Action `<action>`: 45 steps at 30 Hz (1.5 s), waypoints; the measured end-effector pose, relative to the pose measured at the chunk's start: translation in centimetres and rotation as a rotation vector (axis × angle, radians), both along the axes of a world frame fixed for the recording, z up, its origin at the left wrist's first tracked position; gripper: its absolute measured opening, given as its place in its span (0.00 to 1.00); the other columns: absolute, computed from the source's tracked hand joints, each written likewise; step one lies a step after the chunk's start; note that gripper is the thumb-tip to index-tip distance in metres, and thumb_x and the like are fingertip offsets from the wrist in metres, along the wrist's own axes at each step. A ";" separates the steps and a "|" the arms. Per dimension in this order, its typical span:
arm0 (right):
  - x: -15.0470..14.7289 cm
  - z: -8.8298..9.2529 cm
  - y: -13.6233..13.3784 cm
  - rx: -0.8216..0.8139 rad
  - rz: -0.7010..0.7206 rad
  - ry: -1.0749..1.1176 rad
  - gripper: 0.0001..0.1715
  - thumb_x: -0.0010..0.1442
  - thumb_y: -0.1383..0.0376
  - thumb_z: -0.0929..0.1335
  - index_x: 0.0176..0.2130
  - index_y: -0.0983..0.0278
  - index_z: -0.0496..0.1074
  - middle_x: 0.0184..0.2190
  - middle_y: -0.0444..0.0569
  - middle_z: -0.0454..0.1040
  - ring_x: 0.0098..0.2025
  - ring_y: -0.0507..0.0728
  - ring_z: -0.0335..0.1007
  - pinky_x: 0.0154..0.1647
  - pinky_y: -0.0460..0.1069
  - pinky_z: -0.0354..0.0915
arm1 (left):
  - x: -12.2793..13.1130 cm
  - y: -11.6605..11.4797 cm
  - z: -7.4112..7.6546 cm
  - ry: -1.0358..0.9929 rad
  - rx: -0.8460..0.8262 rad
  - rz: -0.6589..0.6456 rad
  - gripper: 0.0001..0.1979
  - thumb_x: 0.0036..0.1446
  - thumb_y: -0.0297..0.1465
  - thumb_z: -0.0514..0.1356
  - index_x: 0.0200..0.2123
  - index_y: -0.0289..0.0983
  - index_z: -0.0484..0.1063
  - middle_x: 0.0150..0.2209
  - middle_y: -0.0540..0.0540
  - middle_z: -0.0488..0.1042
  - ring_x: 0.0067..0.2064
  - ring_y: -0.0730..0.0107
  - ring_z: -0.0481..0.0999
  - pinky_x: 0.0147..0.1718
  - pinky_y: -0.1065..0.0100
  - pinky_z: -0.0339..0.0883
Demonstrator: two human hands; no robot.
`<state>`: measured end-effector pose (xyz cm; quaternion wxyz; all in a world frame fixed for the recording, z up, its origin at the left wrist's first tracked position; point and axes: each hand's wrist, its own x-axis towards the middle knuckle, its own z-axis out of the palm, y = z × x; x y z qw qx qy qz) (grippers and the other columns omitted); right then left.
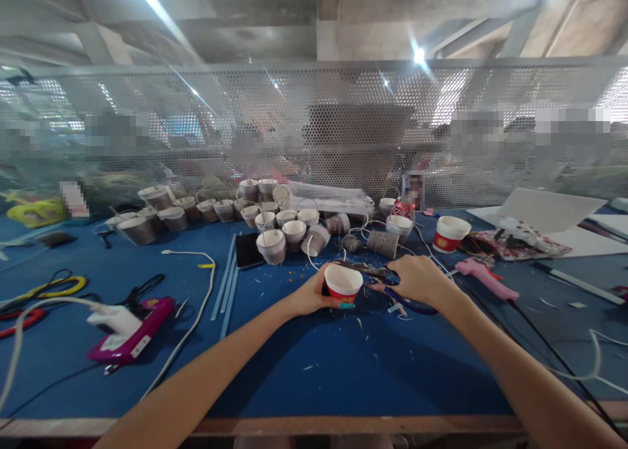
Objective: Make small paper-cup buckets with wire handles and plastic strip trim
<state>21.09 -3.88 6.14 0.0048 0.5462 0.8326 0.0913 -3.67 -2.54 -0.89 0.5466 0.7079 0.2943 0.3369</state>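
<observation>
My left hand (314, 293) is wrapped round a small red and white paper cup (343, 283) at the middle of the blue table (314, 370). My right hand (417, 279) grips blue-handled scissors (387, 285), whose dark blades point left over the cup's rim. Small white paper scraps lie on the table around the cup. Just behind stand several twine-wrapped cups (287, 233) and spools of twine (383, 243).
A pink glue gun (483, 277) lies to the right, a magenta one (132, 334) with white cable to the left. A dark phone (248, 249), another red and white cup (449, 233), white foam boards (549, 213) and a perforated metal screen (314, 128) stand further back.
</observation>
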 end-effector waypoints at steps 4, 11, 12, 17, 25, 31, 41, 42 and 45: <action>0.0 -0.1 0.2 0.002 -0.001 -0.015 0.36 0.53 0.39 0.54 0.27 0.63 0.72 0.27 0.54 0.75 0.31 0.62 0.73 0.28 0.50 0.61 | -0.1 0.1 0.0 0.006 -0.006 -0.006 0.39 0.40 0.32 0.68 0.55 0.39 0.53 0.55 0.40 0.61 0.56 0.56 0.60 0.54 0.56 0.53; 0.0 -0.1 0.2 0.020 0.008 -0.024 0.34 0.53 0.40 0.55 0.29 0.64 0.72 0.28 0.54 0.76 0.31 0.61 0.73 0.27 0.49 0.58 | 0.1 -0.3 0.6 0.017 0.012 -0.035 0.44 0.36 0.30 0.69 0.56 0.40 0.51 0.53 0.41 0.61 0.55 0.58 0.61 0.55 0.57 0.53; 0.0 0.0 0.2 0.023 0.012 -0.025 0.34 0.53 0.41 0.55 0.29 0.64 0.72 0.29 0.53 0.76 0.32 0.61 0.72 0.27 0.49 0.58 | 0.1 -0.3 0.6 0.019 0.026 -0.026 0.46 0.34 0.30 0.70 0.57 0.40 0.50 0.53 0.41 0.61 0.55 0.58 0.61 0.55 0.56 0.53; 0.2 0.1 0.2 0.044 0.029 -0.025 0.32 0.53 0.42 0.56 0.33 0.64 0.71 0.31 0.53 0.75 0.33 0.61 0.72 0.28 0.48 0.57 | 0.2 -0.4 0.3 0.069 0.061 0.060 0.50 0.34 0.30 0.70 0.59 0.41 0.46 0.54 0.39 0.59 0.56 0.57 0.59 0.56 0.53 0.50; 0.5 0.0 0.4 0.035 0.025 -0.046 0.31 0.53 0.42 0.56 0.34 0.63 0.71 0.31 0.53 0.74 0.33 0.61 0.71 0.27 0.48 0.56 | 0.0 -0.7 1.1 0.037 -0.023 -0.041 0.56 0.34 0.30 0.70 0.61 0.43 0.38 0.59 0.39 0.54 0.59 0.55 0.55 0.58 0.53 0.45; 0.3 0.0 0.3 0.045 0.037 -0.044 0.32 0.53 0.42 0.56 0.33 0.63 0.71 0.31 0.53 0.74 0.34 0.61 0.71 0.28 0.49 0.57 | 0.4 -0.7 0.8 0.057 0.092 0.057 0.52 0.34 0.30 0.70 0.60 0.41 0.43 0.55 0.39 0.58 0.57 0.56 0.59 0.57 0.54 0.48; 0.7 -0.1 0.4 0.026 0.031 -0.039 0.33 0.53 0.41 0.56 0.34 0.63 0.72 0.31 0.54 0.75 0.35 0.61 0.72 0.29 0.49 0.58 | 0.3 -0.5 1.1 -0.002 -0.054 0.003 0.45 0.35 0.30 0.69 0.56 0.41 0.50 0.52 0.40 0.62 0.56 0.55 0.60 0.53 0.53 0.53; 0.7 -0.1 0.4 0.021 0.028 -0.037 0.33 0.53 0.41 0.57 0.34 0.63 0.72 0.31 0.54 0.75 0.35 0.61 0.72 0.29 0.49 0.58 | 0.2 -0.4 1.0 -0.010 -0.059 -0.004 0.45 0.35 0.30 0.69 0.56 0.41 0.51 0.52 0.40 0.62 0.56 0.55 0.60 0.53 0.53 0.53; 0.5 0.1 0.3 0.013 0.027 -0.025 0.33 0.52 0.40 0.56 0.32 0.63 0.73 0.30 0.53 0.76 0.34 0.60 0.72 0.28 0.48 0.58 | 0.1 -0.3 1.0 -0.018 -0.057 -0.024 0.44 0.35 0.31 0.70 0.56 0.40 0.53 0.52 0.40 0.62 0.55 0.56 0.60 0.53 0.55 0.53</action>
